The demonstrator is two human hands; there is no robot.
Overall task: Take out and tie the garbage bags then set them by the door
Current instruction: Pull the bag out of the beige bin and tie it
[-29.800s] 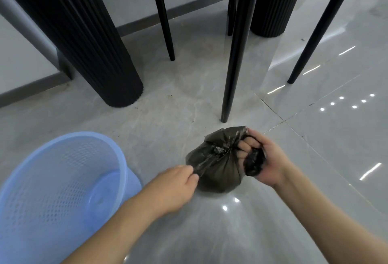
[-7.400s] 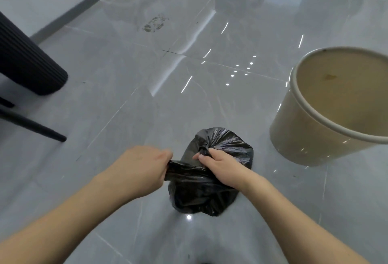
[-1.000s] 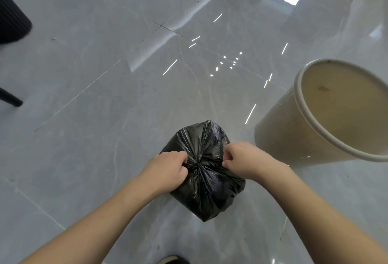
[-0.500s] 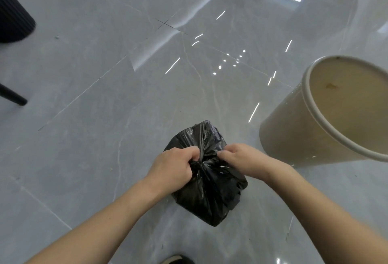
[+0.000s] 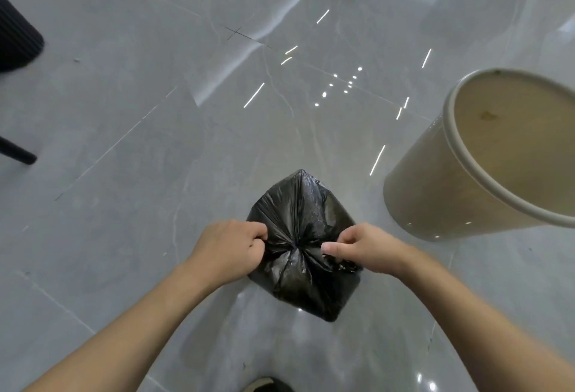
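Left hand (image 5: 231, 251) is curled tight on a bunched ear of plastic, and the right hand (image 5: 357, 250) pinches the opposite ear between thumb and fingers, so both are clamped on the crinkled black plastic garbage bag (image 5: 306, 254). The bag sits directly between the fists, held just above the glossy grey tiled floor (image 5: 140, 142), and whether its bottom touches the tile I cannot tell. The gathered neck puckers to one dark point dead centre. The left hand is at nine o'clock from that pucker and the right at three, both equally near, so the pull line runs straight across, nine to three. To my eye the knot is being cinched, with the carry to the door to come. At two o'clock stands a round beige plastic waste bin (image 5: 435, 192), unlined, close beside the bag but apart from it.
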